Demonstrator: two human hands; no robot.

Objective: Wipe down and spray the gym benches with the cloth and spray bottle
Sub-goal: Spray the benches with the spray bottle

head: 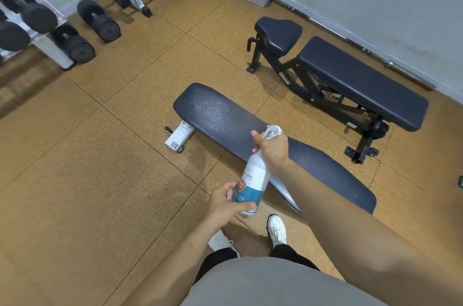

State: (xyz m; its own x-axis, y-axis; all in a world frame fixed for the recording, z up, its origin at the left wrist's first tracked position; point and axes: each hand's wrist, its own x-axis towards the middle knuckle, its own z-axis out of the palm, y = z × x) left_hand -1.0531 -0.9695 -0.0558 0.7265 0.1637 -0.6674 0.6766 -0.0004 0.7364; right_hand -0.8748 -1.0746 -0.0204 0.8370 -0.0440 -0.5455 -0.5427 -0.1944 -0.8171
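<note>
Over the flat bench (250, 140) you hold the spray bottle (254, 175), right hand (271, 147) curled round its trigger head, left hand (229, 203) gripping its base; spraying looks barely begun, the adjustable bench (360, 82) seems untouched, and no cloth shows

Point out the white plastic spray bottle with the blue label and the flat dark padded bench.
White plastic spray bottle (255, 170), head view: upper white body.
Flat dark padded bench (215, 112), head view: far end of pad.
</note>
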